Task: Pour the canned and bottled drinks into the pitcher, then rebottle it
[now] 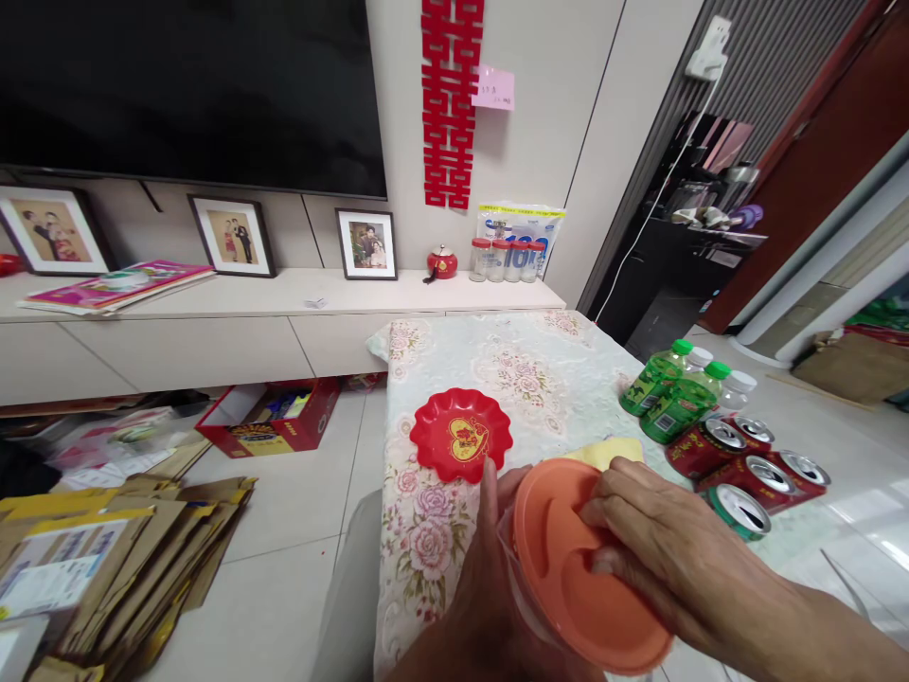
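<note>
Orange-lidded tub, at five o'clock from the plate, sat in my left hand, my right hand pinching its lid; uneven pressure risked a slip into cans at two o'clock.

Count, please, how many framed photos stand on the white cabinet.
3: a left one behind the pink magazines, a middle one below the television, and a right one left of the small red pot.

Left hand, right hand and right forearm are bare.
</note>
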A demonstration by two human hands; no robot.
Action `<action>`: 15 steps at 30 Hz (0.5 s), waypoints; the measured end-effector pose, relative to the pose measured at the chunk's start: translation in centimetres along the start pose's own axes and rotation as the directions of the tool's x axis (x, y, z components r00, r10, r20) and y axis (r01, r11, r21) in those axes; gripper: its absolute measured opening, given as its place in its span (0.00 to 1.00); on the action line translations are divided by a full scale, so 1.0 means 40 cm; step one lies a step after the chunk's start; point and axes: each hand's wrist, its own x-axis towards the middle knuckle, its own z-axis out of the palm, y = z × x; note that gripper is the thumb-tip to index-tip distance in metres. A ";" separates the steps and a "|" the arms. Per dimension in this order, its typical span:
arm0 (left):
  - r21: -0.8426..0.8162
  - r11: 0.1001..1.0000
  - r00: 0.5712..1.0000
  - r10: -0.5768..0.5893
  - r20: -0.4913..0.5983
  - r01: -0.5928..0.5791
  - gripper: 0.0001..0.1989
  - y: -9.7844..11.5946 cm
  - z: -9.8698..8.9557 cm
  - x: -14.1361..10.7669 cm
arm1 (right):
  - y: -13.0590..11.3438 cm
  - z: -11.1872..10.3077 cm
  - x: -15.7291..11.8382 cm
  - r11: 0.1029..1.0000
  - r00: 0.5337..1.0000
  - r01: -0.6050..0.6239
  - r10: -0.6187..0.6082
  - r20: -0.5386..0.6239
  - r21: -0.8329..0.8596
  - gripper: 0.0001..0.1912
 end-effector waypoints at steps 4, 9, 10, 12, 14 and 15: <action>-0.027 0.998 0.999 -0.051 -0.002 0.051 0.68 0.004 -0.004 -0.007 | 0.017 -0.006 0.004 0.997 0.998 0.064 -0.065 0.019 0.048 0.21; -0.037 0.999 0.997 -0.027 -0.067 0.024 0.69 0.002 -0.016 -0.012 | 0.033 -0.010 0.005 0.993 0.993 0.098 -0.102 0.055 0.062 0.17; -0.039 0.999 0.997 -0.015 -0.075 0.012 0.69 0.003 -0.015 -0.011 | 0.034 -0.009 0.003 0.993 0.992 0.100 -0.105 0.072 0.070 0.16; 0.006 1.000 0.997 0.024 -0.075 -0.024 0.69 0.005 -0.012 -0.007 | 0.034 -0.006 0.000 0.992 0.991 0.080 -0.090 0.103 0.099 0.16; 0.067 0.996 0.996 0.066 -0.061 -0.061 0.71 0.010 -0.009 -0.003 | 0.028 0.000 -0.002 0.991 0.988 0.015 -0.035 0.148 0.133 0.16; 0.079 0.994 0.996 0.075 -0.052 -0.071 0.71 0.013 -0.008 -0.001 | 0.025 0.004 -0.003 0.989 0.984 -0.030 0.005 0.176 0.143 0.15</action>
